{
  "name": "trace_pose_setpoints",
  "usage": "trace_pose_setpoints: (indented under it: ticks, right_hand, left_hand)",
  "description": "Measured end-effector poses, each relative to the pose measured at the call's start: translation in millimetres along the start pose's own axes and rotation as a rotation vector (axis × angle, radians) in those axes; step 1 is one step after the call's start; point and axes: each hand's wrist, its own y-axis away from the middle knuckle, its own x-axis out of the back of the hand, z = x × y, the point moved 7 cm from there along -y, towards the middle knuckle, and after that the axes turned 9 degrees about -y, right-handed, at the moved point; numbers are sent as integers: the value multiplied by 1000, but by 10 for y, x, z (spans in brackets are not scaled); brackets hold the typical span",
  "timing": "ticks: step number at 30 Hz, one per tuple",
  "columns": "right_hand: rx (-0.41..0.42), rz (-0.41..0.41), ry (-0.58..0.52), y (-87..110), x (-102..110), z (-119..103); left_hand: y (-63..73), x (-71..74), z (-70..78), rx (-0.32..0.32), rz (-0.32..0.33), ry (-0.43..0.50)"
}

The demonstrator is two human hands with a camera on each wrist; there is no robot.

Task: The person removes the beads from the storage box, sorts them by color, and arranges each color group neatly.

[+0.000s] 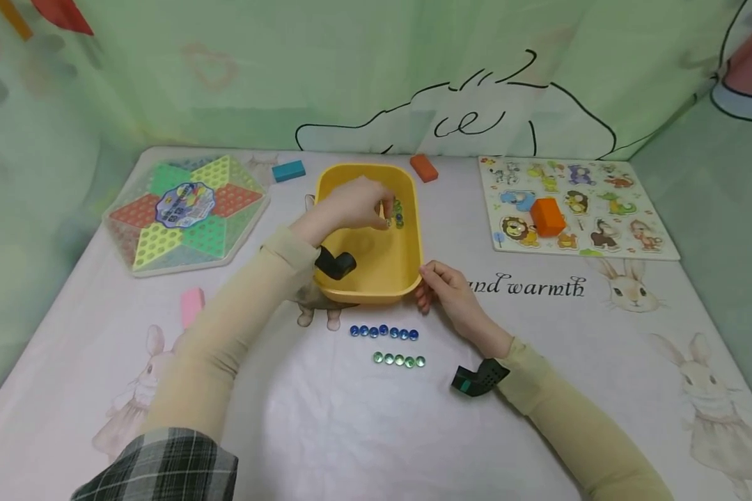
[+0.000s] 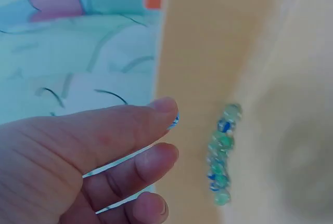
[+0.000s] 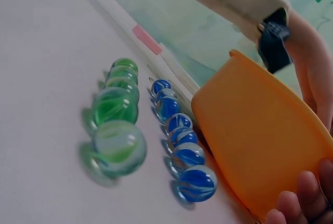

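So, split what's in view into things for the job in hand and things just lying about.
Likely the job:
- yellow tub
- marbles inside it
- pinched bluish marble
- blue marble row
- green marble row

Apparently lying about:
- star-patterned game board
- animal puzzle board
- orange block on it
- orange block beyond the tub
- blue block
- pink block

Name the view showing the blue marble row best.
Right wrist: the blue marble row is close, its swirls visible. The head view shows it small, from above; the left wrist view misses it.
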Motion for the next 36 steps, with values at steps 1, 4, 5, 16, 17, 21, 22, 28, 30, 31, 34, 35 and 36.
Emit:
trace_pose_setpoints:
  ticks: [1,4,5,16,17,21,22,28,30,31,34,35,36]
  right_hand:
    - [-2,1,1,-4,-3,5]
    - [-3,10,-5,-14,-11,8]
    - [-1,10,-8,-18,-17,7]
    - [-3,13,-22,-25,-26,0]
    - [-1,14,-18,-24,-23,-6]
    - [-4,22,-17,-11,-11,-13]
    - [-3,23,-15,-12,-8,-19]
    - [10,18,-1,-22,5,-29]
    - [11,15,0,-22,5,-25]
    - [11,16,-1,-20,5,-25]
    - [5,14,-9,-12,-5,-24]
    - [2,13,-10,-10,-9,-22]
    - [-1,15,-11,-7,-15,-23]
  left_hand:
    - [57,4,11,4,1,14]
    - [238,11,82,19,15,33]
    - [304,11,110,21,24,32]
    - [1090,-182,349,-19,166,94]
    - [1154,-228,355,-24,169,102]
    - [1358,-426,355,-50,154,138]
    - [1393,-479,343,-52,140,144]
    - [1471,-768,235,-3,68,131]
    - [1468,-828,204,16,75,118]
    - [1461,-853,190,25,80,113]
    - [1436,-900,162,40,105,92]
    - [1428,-912,153,45,112,80]
    - [1420,-920,146,50,116,72]
